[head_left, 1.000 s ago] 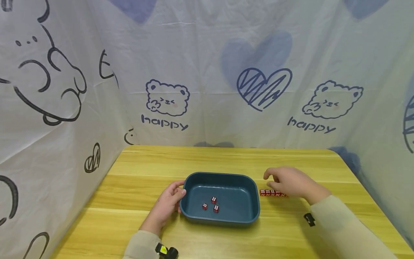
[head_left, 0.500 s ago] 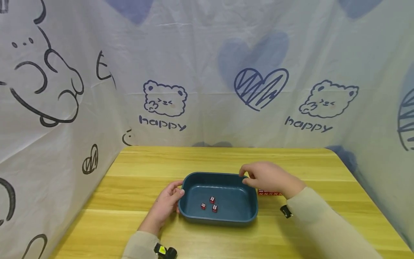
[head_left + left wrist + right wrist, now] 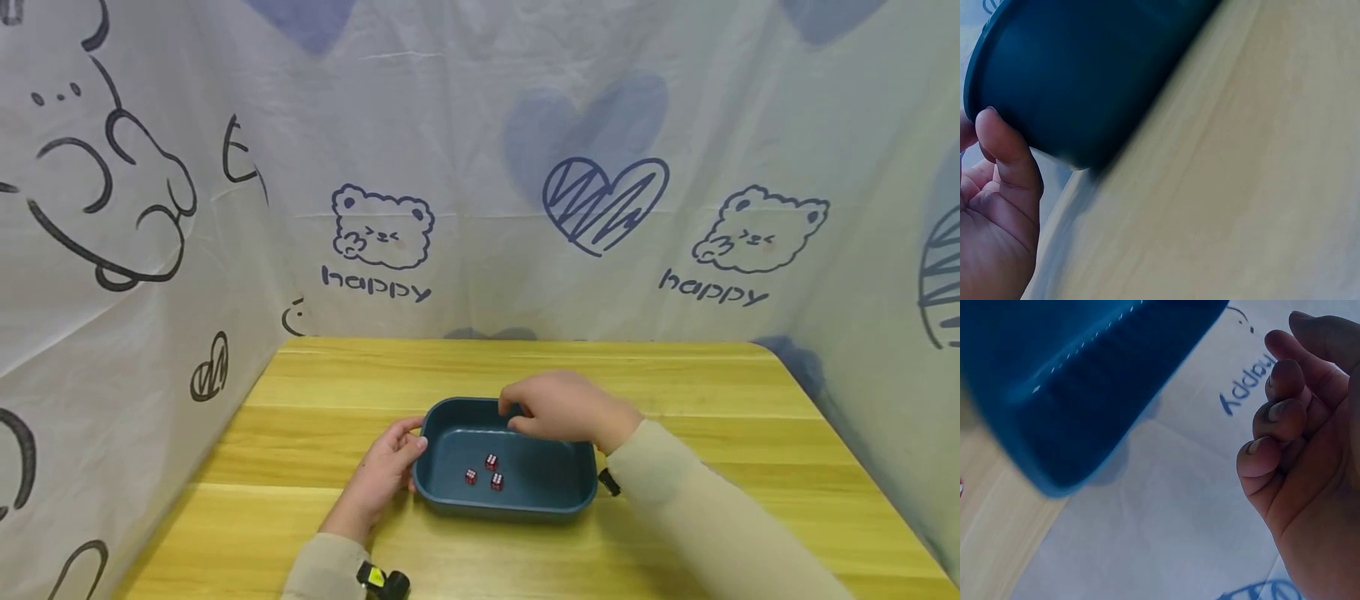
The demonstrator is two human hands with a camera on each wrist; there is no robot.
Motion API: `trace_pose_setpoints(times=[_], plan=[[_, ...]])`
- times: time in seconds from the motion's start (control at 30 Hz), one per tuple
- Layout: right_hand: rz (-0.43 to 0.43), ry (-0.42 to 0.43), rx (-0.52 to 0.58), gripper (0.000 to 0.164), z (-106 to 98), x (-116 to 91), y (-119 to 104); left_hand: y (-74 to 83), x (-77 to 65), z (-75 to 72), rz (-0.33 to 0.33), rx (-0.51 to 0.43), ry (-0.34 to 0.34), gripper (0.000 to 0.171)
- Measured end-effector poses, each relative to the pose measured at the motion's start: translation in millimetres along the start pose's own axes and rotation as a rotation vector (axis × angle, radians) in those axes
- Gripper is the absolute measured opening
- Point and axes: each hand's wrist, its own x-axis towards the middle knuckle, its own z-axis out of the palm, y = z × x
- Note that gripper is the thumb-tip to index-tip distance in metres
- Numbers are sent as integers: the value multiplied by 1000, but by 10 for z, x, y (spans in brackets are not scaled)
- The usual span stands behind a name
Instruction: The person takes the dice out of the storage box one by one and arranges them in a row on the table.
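Note:
My left hand point(image 3: 386, 467) grips the left rim of a dark blue rectangular tray point(image 3: 517, 510) on the table, thumb on the near side. The left wrist view shows that thumb point(image 3: 1007, 150) against the tray's outer wall point(image 3: 1085, 81). Inside the tray, left of its middle, lie three red dice with white spots: one die point(image 3: 491, 461) farther back, one point(image 3: 470, 477) to the left, one point(image 3: 497, 482) nearer. Above the tray's back right part hovers my right hand point(image 3: 566, 408), fingers loosely bent. In the right wrist view its fingers point(image 3: 1279, 419) and thumb are apart, with nothing seen between them.
A wooden table point(image 3: 330, 400) carries the tray. Patterned white cloth point(image 3: 480, 233) hangs behind it and along both sides. My right sleeve point(image 3: 697, 492) crosses the table to the right; the row of red dice there is hidden in the head view.
My right hand has moved left, from above the row of red dice to over the tray. The left hand stays on the tray's rim, and the three dice inside lie as before.

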Motion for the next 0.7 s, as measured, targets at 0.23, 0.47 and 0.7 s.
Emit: trace_pose_setpoints(times=[0.23,0.47,0.7], plan=[[-66,-52,-19,17,151,227,-110,-7,4,-13,17,3,-20,42],[-26,-124,-22,18,276,343,-128,-15,12,-12,26,-6,-23,41],[35,-194,-23,13,345,427,-139,-22,12,-10,39,-6,-27,40]])
